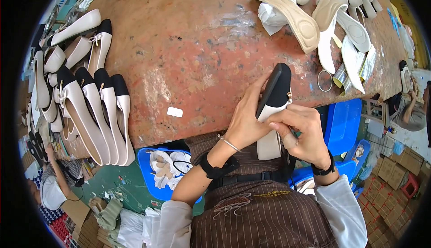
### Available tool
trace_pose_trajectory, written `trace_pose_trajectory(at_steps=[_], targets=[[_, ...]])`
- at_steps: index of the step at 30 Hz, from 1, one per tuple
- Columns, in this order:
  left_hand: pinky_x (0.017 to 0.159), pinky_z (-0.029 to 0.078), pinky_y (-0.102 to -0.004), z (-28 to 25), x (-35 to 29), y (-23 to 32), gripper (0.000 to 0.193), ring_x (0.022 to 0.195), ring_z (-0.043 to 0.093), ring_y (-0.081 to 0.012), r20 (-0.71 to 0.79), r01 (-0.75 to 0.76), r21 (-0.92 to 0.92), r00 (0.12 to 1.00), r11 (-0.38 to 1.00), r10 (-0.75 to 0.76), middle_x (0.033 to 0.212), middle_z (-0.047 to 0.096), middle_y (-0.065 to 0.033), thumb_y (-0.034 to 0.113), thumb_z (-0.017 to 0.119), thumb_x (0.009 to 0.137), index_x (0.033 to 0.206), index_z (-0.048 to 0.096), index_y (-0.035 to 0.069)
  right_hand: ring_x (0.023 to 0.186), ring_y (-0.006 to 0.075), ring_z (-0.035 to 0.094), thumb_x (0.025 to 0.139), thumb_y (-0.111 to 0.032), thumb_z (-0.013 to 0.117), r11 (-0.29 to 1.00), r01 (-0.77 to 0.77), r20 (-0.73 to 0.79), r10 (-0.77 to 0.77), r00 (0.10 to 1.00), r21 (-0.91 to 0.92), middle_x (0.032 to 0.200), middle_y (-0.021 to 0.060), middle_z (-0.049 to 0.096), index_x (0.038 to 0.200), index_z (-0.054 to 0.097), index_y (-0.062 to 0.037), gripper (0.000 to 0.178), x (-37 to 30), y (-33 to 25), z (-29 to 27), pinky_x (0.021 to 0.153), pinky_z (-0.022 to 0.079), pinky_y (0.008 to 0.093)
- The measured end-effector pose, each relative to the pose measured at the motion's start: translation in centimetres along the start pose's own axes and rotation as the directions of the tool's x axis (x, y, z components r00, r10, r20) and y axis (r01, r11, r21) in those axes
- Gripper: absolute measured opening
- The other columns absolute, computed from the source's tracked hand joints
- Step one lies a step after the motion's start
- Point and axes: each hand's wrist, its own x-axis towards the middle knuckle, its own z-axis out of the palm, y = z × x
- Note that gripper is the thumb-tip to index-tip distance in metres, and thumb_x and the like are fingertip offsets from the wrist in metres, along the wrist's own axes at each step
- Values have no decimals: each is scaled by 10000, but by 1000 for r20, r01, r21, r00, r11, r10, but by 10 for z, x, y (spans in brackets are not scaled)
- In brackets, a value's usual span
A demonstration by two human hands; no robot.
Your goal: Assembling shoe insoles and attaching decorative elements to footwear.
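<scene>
A cream ballet flat with a black toe cap [279, 84] is held at the table's near edge, toe pointing away from me and sole turned partly to the left. My left hand [246, 121] wraps round its middle. The heel end hangs below my fingers, in front of my apron. My right hand [303, 129] is closed in a pinch against the shoe's right side, below the small gold ornament near the toe cap. Whatever sits between those fingertips is hidden. A bandage-like strip covers one right finger.
Finished-looking black-toed flats [96, 118] stand bunched at the table's left. Loose insoles [294, 21], a tape ring [324, 81] and foil-like rolls [343, 79] lie at the right. A white scrap [175, 112] lies on the worn table [193, 68]. Blue bins [343, 127] stand below; other people work at both sides.
</scene>
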Motion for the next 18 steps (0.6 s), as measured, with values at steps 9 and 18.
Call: trace_pose_trajectory(at_steps=[9, 18], targets=[[1002, 456, -448, -12, 4, 11, 842, 1224, 562, -371, 8, -80, 10, 997, 997, 80, 1314, 574, -234, 382, 784, 774, 1469, 416, 80, 650, 78, 555, 905, -258, 698, 884, -272, -8, 297, 955, 380, 728, 10, 646, 807, 676, 11, 287, -4, 10, -2, 585, 425, 232], [849, 531, -297, -214, -149, 126, 333, 955, 687, -163, -396, -152, 118, 899, 981, 187, 1036, 724, -97, 122, 750, 858, 1173, 686, 35, 614, 29, 393, 976, -116, 608, 999, -36, -90, 38, 995, 27, 703, -58, 508, 900, 649, -8, 139, 122, 15, 33, 543, 296, 217]])
